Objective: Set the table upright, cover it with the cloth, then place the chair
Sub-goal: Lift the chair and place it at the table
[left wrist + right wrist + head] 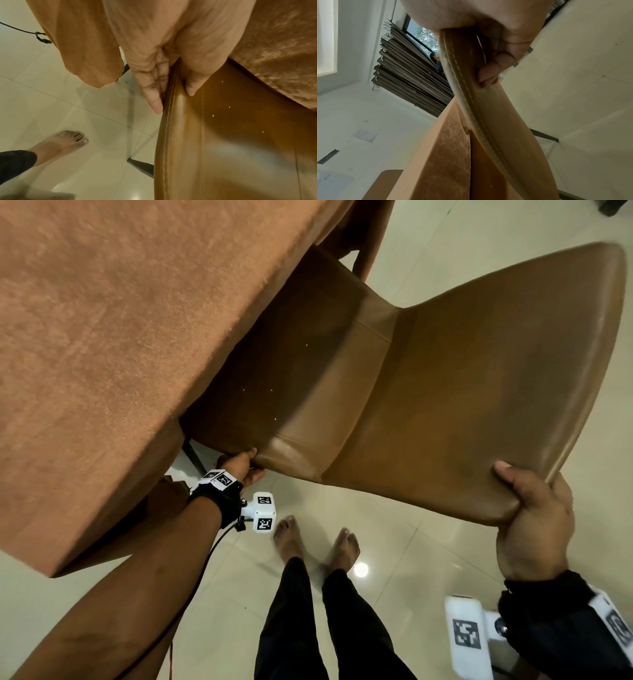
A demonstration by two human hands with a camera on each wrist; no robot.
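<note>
**Chair gripped at seat edge and backrest, front tucked under the cloth**

Chair, in smooth tan-brown leather with stitched seams and a curved, flared backrest (394,392): the left hand (239,465) pinches the padded seat edge, thumb (193,81) pressed on top and straight fingers (150,92) lying along the underside beside the double seam. The right hand (534,518) clamps the top corner of the backrest, thumb over the front face, fingers (494,67) curled round the back.

Slim dark metal legs (142,167) show below the seat. The seat's front sits beneath the hanging edge of the fuzzy terracotta cloth (113,337), which drapes the table on glossy pale floor tiles (428,559). Bare feet (315,539) stand just behind the chair.
</note>
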